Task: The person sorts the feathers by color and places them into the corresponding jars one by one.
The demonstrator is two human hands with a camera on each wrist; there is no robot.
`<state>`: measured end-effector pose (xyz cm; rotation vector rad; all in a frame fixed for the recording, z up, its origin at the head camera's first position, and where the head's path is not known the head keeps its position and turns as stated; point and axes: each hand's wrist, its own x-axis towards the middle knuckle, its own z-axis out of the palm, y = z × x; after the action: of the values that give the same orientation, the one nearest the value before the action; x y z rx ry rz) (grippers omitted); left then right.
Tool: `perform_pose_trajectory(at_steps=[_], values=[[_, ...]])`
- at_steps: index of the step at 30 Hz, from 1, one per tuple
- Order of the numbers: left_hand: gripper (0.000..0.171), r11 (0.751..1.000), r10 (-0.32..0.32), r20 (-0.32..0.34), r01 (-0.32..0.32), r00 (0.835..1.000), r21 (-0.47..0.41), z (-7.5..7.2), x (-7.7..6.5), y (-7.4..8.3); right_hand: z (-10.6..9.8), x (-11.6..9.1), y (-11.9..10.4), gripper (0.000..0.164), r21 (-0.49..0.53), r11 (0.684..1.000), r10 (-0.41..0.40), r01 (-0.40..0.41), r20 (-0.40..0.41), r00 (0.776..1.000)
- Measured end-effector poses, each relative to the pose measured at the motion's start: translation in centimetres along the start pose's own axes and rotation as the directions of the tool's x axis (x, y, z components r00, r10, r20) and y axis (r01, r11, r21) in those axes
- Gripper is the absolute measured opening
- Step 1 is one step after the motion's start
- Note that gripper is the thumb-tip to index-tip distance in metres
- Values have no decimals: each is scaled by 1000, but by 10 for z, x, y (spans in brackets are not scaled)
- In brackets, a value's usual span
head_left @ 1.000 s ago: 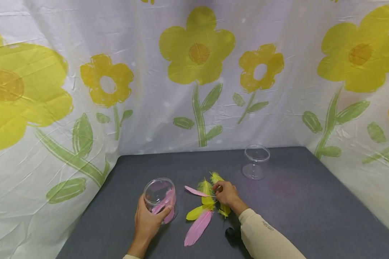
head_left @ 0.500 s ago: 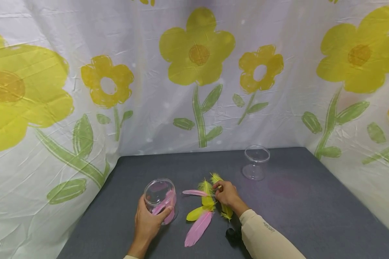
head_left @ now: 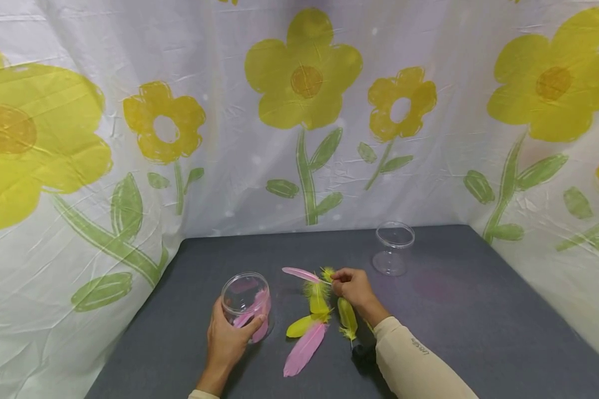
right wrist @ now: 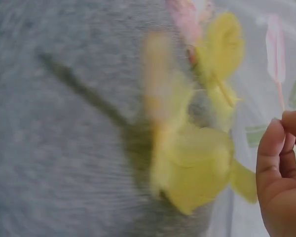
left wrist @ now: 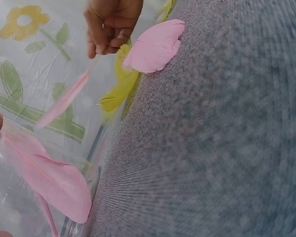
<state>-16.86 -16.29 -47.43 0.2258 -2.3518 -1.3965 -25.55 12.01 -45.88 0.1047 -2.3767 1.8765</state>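
Note:
My left hand point(head_left: 229, 341) grips a clear round jar point(head_left: 228, 303) at the left of the table, fingers and thumb around its side. Inside it lie pink feathers point(left wrist: 54, 177). Between thumb and fingertips, my right hand point(head_left: 356, 291) pinches the quill of a slim pink feather point(head_left: 299, 273), whose tip points left toward the jar. The feather is raised above the pile in the left wrist view. Below and around the right hand lie several yellow feathers point(head_left: 318, 303) and a broad pink feather point(head_left: 304, 350).
Another clear container point(head_left: 390, 265) stands at the back right of the dark grey table point(head_left: 459, 321). A small black object point(head_left: 363, 357) shows beside the right sleeve. A white curtain with printed yellow flowers point(head_left: 303, 72) hangs behind the table and along its sides.
My right hand has risen a little away from the pile, taking the pinched pink feather upward. A yellow feather beneath the hand is now more exposed. The left hand and jar stay in place.

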Motion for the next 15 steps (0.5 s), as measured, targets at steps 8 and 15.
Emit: perform_pose_trajectory(at_steps=[8,15], values=[[109,1000,-13,11,13,1000,0,0,0,1,-5,4,-23,13,40,999,19,-19,-7,1000],[109,1000,-8,10,8,1000,-2,0,-1,1,-8,4,-52,12,81,997,-23,22,20,1000]])
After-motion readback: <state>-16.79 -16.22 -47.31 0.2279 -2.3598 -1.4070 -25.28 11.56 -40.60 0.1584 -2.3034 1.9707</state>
